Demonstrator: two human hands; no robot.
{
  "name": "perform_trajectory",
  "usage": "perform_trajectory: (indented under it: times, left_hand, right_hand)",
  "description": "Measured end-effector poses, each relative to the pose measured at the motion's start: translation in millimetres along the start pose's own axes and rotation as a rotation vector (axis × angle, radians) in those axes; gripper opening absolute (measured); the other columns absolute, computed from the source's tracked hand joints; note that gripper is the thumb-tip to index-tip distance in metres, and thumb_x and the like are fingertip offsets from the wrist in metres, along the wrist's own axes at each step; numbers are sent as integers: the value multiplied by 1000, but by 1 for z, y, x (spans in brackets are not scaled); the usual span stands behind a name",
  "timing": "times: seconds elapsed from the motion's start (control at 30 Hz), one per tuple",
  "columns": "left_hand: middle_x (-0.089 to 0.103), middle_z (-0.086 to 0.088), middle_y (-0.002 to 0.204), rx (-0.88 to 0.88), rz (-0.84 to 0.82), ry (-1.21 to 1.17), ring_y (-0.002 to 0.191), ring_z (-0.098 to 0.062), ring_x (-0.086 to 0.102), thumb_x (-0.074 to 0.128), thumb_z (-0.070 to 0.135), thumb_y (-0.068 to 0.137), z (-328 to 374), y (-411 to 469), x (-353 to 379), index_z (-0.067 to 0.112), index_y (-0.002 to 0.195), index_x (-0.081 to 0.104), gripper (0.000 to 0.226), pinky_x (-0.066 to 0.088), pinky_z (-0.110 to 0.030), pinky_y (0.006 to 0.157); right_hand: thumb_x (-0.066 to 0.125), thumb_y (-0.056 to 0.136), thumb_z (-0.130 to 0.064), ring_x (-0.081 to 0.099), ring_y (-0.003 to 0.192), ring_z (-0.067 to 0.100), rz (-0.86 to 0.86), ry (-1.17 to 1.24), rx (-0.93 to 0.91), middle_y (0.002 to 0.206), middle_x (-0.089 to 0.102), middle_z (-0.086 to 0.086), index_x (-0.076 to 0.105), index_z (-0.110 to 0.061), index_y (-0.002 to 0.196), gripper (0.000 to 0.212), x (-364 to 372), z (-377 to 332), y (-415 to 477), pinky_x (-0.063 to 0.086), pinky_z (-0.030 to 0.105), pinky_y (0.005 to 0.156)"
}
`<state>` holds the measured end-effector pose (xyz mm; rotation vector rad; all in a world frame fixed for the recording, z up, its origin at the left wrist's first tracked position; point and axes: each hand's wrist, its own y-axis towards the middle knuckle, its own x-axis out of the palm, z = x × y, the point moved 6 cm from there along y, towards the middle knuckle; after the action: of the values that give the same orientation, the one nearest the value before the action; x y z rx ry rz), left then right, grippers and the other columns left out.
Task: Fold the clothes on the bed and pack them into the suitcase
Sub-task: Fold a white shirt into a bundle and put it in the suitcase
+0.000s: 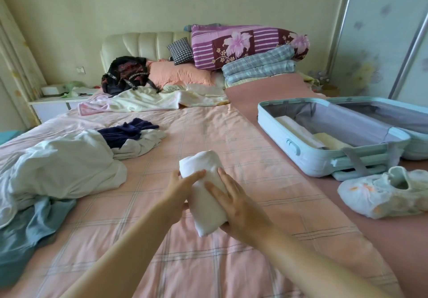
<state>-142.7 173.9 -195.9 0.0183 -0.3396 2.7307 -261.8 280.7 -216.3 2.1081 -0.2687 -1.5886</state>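
A folded white garment (203, 196) is held above the pink checked bedsheet (231, 140), between both hands. My left hand (178, 189) grips its left side, fingers laid across the top. My right hand (236, 205) holds its right side, fingers spread over the cloth and thumb beneath. The light blue suitcase (308, 156) lies open on the bed at the right, with folded pale clothes (312, 135) inside. Loose clothes lie at the left: a white heap (64, 165), a dark navy garment (125, 131) and a blue-grey one (30, 228).
A pale printed cloth bundle (382, 193) lies in front of the suitcase. At the headboard are a black backpack (127, 73), a pink pillow (180, 73), stacked quilts (250, 45) and a crumpled cream blanket (152, 101). A white nightstand (55, 103) stands left of the bed.
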Motion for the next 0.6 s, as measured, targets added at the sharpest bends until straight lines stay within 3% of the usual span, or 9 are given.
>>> perform_trajectory:
  times: [0.07,0.13,0.27,0.33,0.4,0.5,0.6]
  left_hand:
    - [63,0,116,28,-10,7,102,-21,66,83,35,76,12,2,19,24,126,45,64,58,-45,85]
    - [64,-3,116,51,-6,-13,100,-23,67,85,28,74,24,5,39,20,124,46,64,57,-47,88]
    - [67,-9,114,99,-78,-101,98,-27,70,87,22,66,51,10,92,20,121,51,66,59,-45,84]
    - [68,-11,116,133,-174,-158,99,-29,71,86,24,57,68,13,124,19,124,53,75,59,-47,86]
    - [68,-13,119,183,-252,-179,102,-31,70,86,22,55,88,16,153,18,127,54,79,57,-52,90]
    - [66,-17,123,251,-390,-154,107,-36,67,86,17,58,114,22,198,16,130,53,79,53,-57,93]
    - [68,-16,121,279,-467,-165,108,-35,67,82,10,65,129,30,238,16,130,54,71,54,-55,94]
  right_hand:
    - [70,82,-26,2,155,26,-20,46,2,167,-12,6,5,-32,161,102,-25,11,-3,24,40,122]
    - [72,84,-45,-5,154,11,-51,173,27,168,-12,-3,2,-26,161,105,-51,26,-9,11,31,125]
    - [55,89,-61,17,147,-9,112,670,412,164,12,-24,9,-34,160,90,-98,81,-13,26,37,123]
    - [53,86,-69,18,148,-6,173,760,554,163,12,-26,7,-37,160,93,-123,109,-7,25,39,123]
    - [55,91,-65,26,147,1,104,875,649,160,19,-25,5,-39,159,89,-144,131,0,27,36,121]
    - [58,89,-60,57,127,10,123,1065,641,140,58,-10,38,-39,148,65,-174,161,9,44,38,109]
    - [56,93,-55,66,116,16,194,1047,618,125,69,-2,54,-34,133,46,-204,183,14,50,41,102]
